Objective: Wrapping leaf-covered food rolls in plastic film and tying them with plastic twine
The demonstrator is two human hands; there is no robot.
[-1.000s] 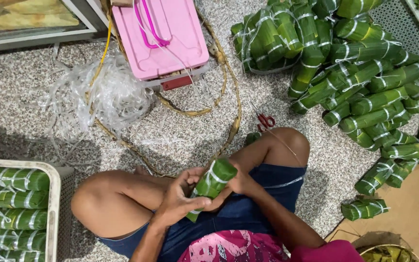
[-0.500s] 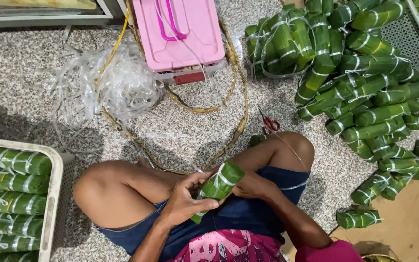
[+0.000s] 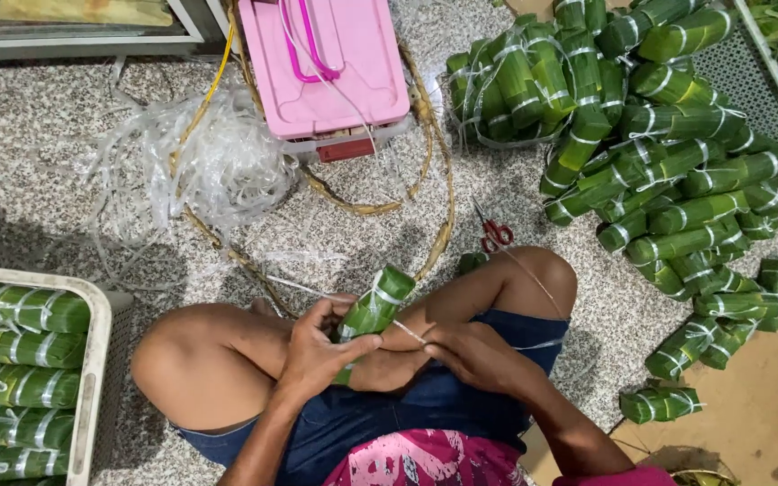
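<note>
While the left hand [image 3: 317, 346] grips the tilted green leaf roll [image 3: 373, 306], the right hand [image 3: 470, 351] beside it pinches the string [image 3: 411, 333].

We have one view, from a camera on the person's head, looking almost straight down past the knees at the speckled floor [image 3: 65, 135]. It sits close to the lap; the far edges, perhaps slightly stretched, reach the pink box [image 3: 321, 63].
</note>
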